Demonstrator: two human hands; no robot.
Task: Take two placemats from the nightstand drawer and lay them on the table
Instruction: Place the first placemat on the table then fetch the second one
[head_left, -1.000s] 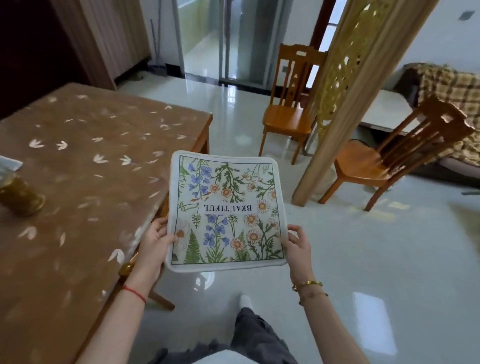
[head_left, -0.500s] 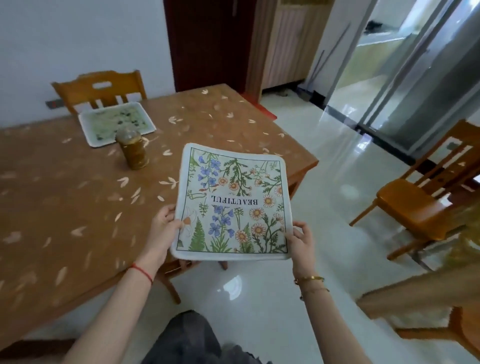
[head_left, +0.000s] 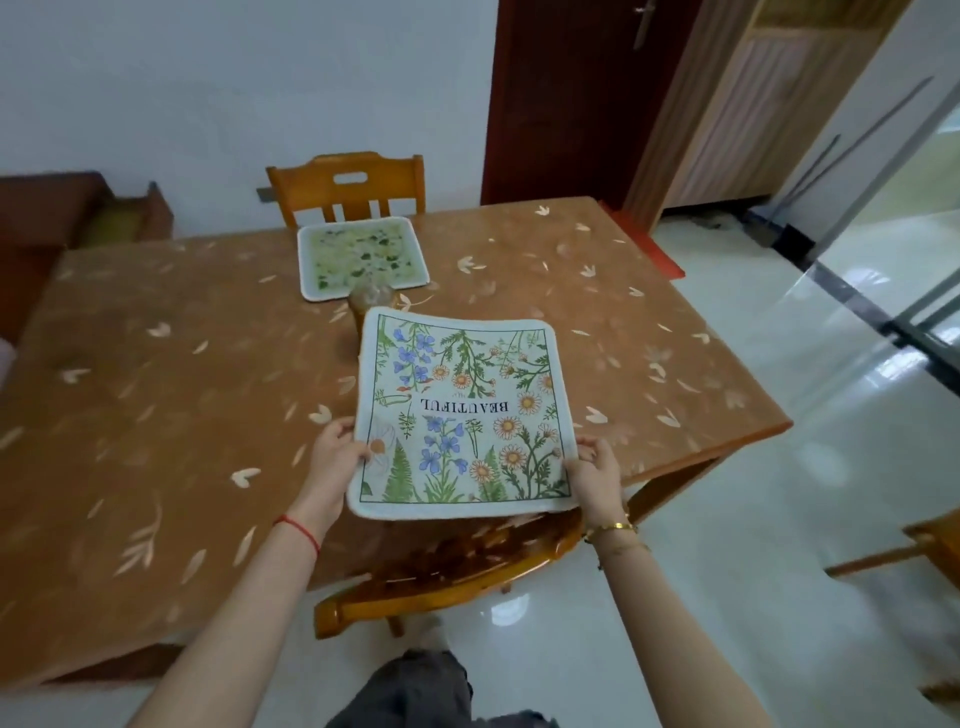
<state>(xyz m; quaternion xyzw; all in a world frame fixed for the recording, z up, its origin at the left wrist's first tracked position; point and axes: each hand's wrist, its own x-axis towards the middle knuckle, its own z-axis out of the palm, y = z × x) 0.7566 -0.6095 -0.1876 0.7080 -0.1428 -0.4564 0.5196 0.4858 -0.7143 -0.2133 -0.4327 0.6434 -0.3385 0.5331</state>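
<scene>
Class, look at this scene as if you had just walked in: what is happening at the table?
A person is holding a floral placemat printed with the word BEAUTIFUL by its near corners, left hand on one side and right hand on the other. It hangs over the near edge of the brown table, above a wooden chair, not yet laid down. A second placemat already lies flat at the far side, with a small jar just in front of it.
</scene>
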